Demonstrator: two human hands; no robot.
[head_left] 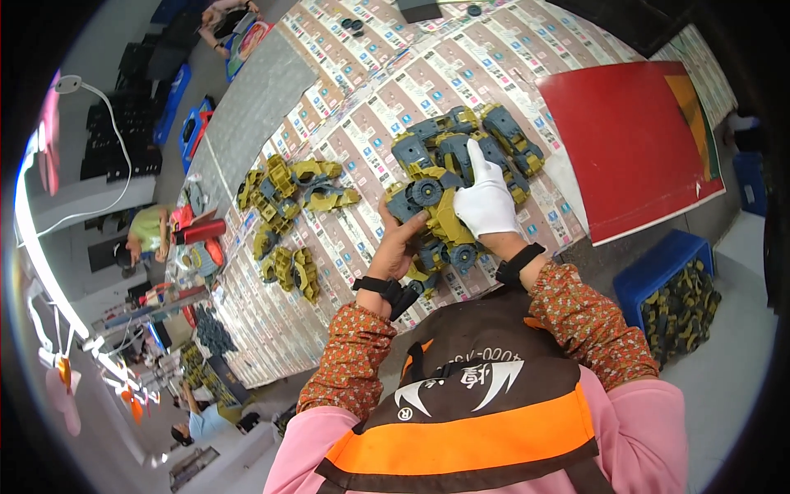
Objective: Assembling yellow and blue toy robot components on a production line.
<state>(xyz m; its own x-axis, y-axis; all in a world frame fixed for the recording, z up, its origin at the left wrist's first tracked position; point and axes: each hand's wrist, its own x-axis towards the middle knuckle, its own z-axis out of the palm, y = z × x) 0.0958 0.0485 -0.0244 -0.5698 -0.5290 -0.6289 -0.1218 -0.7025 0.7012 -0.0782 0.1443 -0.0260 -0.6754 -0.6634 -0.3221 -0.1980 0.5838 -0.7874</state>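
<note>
My bare left hand point(397, 244) grips a toy car point(445, 216) by its grey end, thumb on top. The car has an olive-yellow body and dark grey wheels, and is tilted above the table. My right hand point(487, 200), in a white glove, is closed against the car's right side. One gloved finger points away from me; the other fingers are partly hidden. Just beyond my hands, several grey and olive toy cars point(512, 142) lie close together. To the left sit loose olive-yellow car shells point(276, 191), with more shells point(292, 272) nearer me.
Printed sheets cover the table point(370, 107). A red board point(629, 148) lies at the right. Below it, a blue bin point(632, 276) holds many olive and grey parts. Small dark wheels point(352, 26) rest at the far side. Other people point(148, 235) sit at the left.
</note>
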